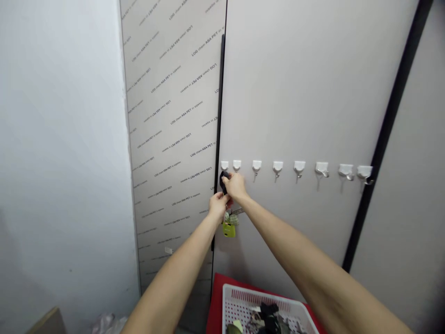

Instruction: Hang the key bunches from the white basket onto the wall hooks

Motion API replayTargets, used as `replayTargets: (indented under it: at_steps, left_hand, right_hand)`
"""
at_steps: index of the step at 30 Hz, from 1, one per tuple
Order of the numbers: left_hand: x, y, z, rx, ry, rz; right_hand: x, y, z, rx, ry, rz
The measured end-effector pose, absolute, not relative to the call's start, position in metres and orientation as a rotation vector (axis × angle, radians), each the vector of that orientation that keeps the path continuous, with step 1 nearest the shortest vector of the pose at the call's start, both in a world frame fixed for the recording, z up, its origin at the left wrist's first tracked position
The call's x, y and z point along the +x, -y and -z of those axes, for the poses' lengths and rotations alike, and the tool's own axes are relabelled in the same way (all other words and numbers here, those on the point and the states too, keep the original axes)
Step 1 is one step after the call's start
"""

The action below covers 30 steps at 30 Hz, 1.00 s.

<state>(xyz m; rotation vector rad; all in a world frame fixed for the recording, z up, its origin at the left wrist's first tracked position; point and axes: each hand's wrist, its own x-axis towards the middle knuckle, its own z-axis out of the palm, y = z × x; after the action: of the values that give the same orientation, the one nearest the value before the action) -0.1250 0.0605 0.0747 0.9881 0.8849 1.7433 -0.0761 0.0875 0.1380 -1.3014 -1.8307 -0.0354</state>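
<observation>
A keychain hangs in front of the cabinet door, below the leftmost white hook [225, 165]. On it are a black strap [223, 181], a pale patterned charm [233, 219], a thin metal piece and a lime-green tag [228, 230]. My right hand [237, 186] pinches the black strap just under the hooks. Slightly lower, my left hand [219, 205] is closed on the keychain, above the charm and tag. Fingers cover the middle of the keychain. I cannot tell whether the strap touches the hook.
Several white adhesive hooks [278, 165] run rightward in a row along the grey door [313, 93]. A black vertical handle [220, 106] borders printed film [170, 139] on the left. Below, a white basket [260, 292] of mixed small items stands on a red surface [216, 297].
</observation>
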Motion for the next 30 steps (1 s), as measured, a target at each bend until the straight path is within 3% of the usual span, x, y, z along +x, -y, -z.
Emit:
replayTargets:
  at_steps: [8, 23, 30]
  left_hand:
    - [-0.134, -0.067, -0.066, 1.194, -1.127, -1.703]
    - [-0.140, -0.078, -0.069, 1.522, -1.581, -1.703]
    - [-0.146, -0.071, -0.074, 1.783, -1.902, -1.487]
  right_hand:
    - [-0.077, -0.092, -0.133, -1.422, 1.925, -0.035]
    - [-0.076, -0.093, -0.127, -1.220, 1.729, 0.036]
    - [-0.074, -0.089, -0.128, -1.351, 1.804, 0.103]
